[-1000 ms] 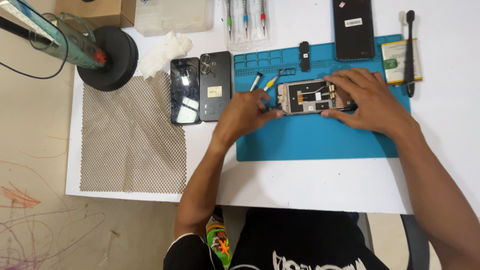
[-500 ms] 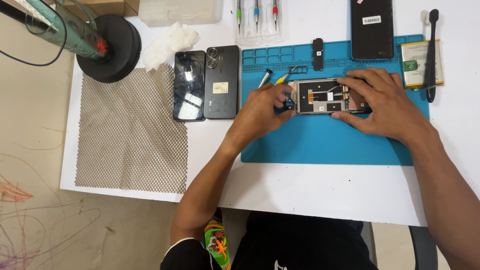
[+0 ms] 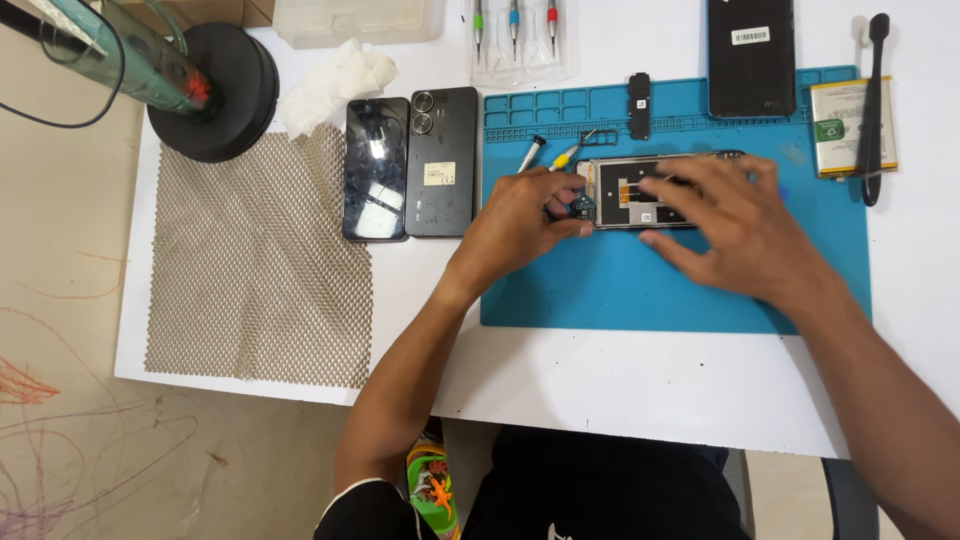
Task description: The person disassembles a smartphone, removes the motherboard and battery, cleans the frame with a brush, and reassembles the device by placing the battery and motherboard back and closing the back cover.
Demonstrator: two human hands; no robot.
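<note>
One opened phone frame [image 3: 640, 192] lies flat near the twelve o'clock edge of the blue repair mat [image 3: 660, 290], its inner boards facing up. The left hand [image 3: 520, 215] sits at the frame's nine o'clock end, fingers curled tight and pinching a small dark part [image 3: 583, 207] against that end. The right hand [image 3: 735, 225] rests over the frame's three o'clock half, fingers spread and loosely flat, pressing it down and gripping nothing. Two small screwdrivers [image 3: 548, 155] lie on the mat just at the left hand's twelve o'clock, one with a yellow collar. Three more screwdrivers, green, blue and red, sit in a clear case [image 3: 515, 40] further toward twelve. Off the mat at nine o'clock lie two phones side by side and touching: one screen-up [image 3: 375, 168], one back-up [image 3: 440, 160] showing its cameras. A third dark phone [image 3: 750, 55] lies at the mat's twelve o'clock edge. One battery [image 3: 848, 125] and one black brush [image 3: 872, 110] lie at two o'clock, the brush across the battery's edge. One mesh pad [image 3: 260, 260], one white cloth [image 3: 330, 80] and one black round stand [image 3: 215, 90] fill the nine to eleven o'clock side.
</note>
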